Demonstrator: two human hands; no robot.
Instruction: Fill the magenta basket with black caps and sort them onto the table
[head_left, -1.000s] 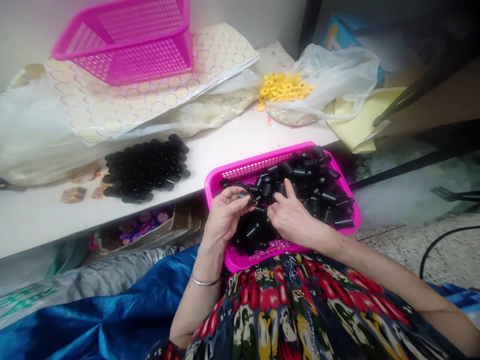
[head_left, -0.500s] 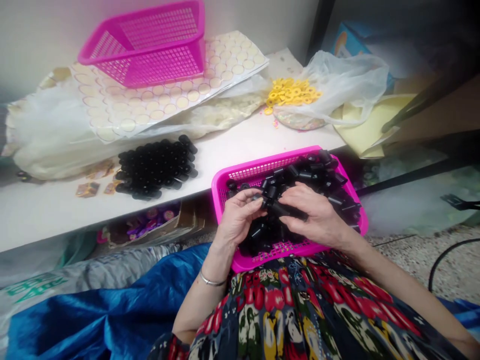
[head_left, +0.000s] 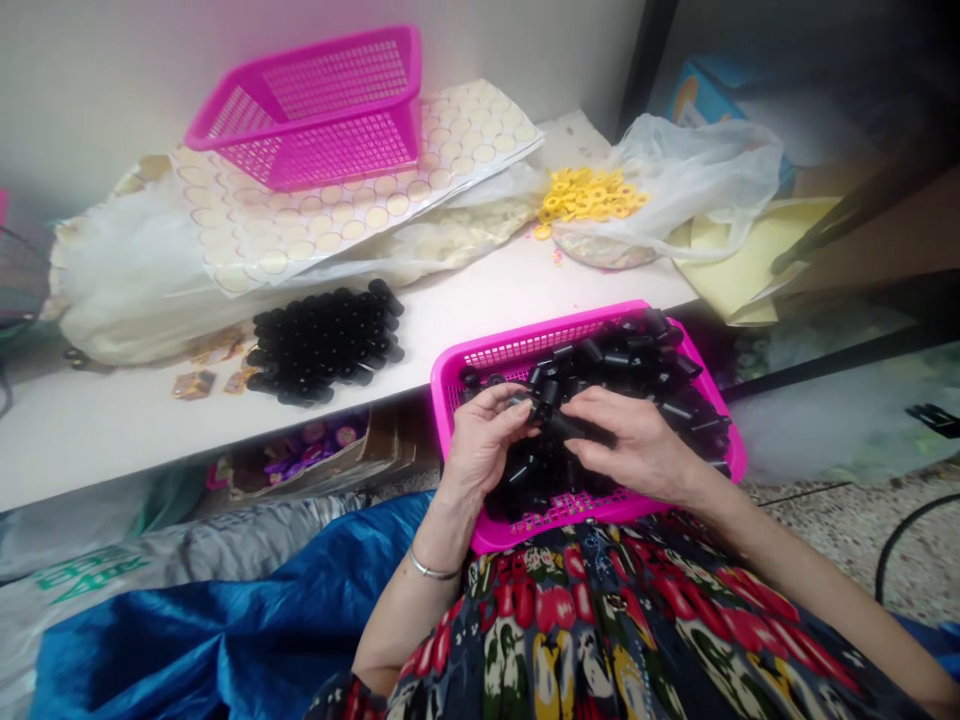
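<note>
My left hand (head_left: pixel 481 440) is over the left half of a pink plastic basket (head_left: pixel 444 400), thumb and forefinger pinched together. A small greyish piece shows at those fingertips, too small to name. Close beside it, my right hand (head_left: pixel 637 438) curls its thumb and fingers around a black plastic cylinder (head_left: pixel 564 426), whose end points toward the left fingertips. Whether the two pieces touch I cannot tell. Many loose black plastic cylinders (head_left: pixel 679 370) fill the basket, which rests against my lap at the table's edge.
On the white table (head_left: pixel 450 310) stands a block of black cylinders (head_left: pixel 322 340) in close rows. Behind it, a second pink basket (head_left: pixel 315 150) sits on printed sheets (head_left: pixel 480 130). Yellow rings (head_left: pixel 589 195) lie by a plastic bag (head_left: pixel 694 170). A cardboard box (head_left: pixel 382 450) is below the table.
The whole view has shifted slightly, so everything appears a little lower and to the right. Both hands keep nearly the same pose over the basket.
</note>
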